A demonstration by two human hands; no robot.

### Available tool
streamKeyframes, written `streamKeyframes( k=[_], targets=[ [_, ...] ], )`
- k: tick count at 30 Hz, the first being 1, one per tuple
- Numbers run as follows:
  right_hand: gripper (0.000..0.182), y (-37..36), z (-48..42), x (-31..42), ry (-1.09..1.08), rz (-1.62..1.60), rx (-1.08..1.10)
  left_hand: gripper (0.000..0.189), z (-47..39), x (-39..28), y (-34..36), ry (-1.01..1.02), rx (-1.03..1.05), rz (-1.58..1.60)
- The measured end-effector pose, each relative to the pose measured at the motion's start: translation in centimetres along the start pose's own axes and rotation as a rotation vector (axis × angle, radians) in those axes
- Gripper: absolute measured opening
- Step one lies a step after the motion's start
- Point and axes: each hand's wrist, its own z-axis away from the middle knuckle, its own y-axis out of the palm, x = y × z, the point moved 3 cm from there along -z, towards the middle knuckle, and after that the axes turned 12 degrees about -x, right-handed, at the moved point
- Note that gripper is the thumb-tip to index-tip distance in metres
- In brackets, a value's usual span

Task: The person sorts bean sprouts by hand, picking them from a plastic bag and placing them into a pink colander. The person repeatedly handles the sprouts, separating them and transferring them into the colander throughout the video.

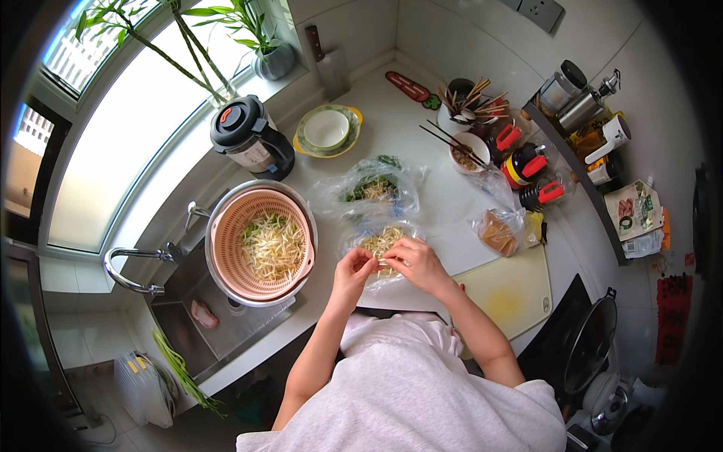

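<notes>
My left hand (355,272) and my right hand (417,261) meet fingertip to fingertip above a clear plastic bag of bean sprouts (385,238). A pale sprout is pinched between them, mostly hidden by the fingers. Left of my hands, a pink colander (226,248) rests inside a metal bowl (210,282) over the sink's edge. More bean sprouts (274,248) lie in the colander, with some green pieces among them. Just beyond the sprout bag is another plastic bag (333,195) with leafy greens (373,183) showing through it.
At left, the steel sink (248,325) holds a piece of meat (204,314), with green stalks (181,370) over its front edge. A blender jug (251,138) stands behind the colander. A cutting board (508,294), bagged brown food (500,231) and sauce bottles (522,164) are at right.
</notes>
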Motion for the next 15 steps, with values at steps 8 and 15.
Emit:
streamKeyframes(
  k=[8, 15],
  targets=[
    [0.006, 0.3, -0.1, 0.8, 0.107, -0.113, -0.083, 0.01, 0.4, -0.7, 0.4, 0.046, -0.027, 0.032],
    [0.006, 1.6, 0.5, 1.0, 0.192, -0.053, -0.245, 0.009, 1.2, -0.3, 1.1, 0.343, -0.199, -0.167]
  ],
)
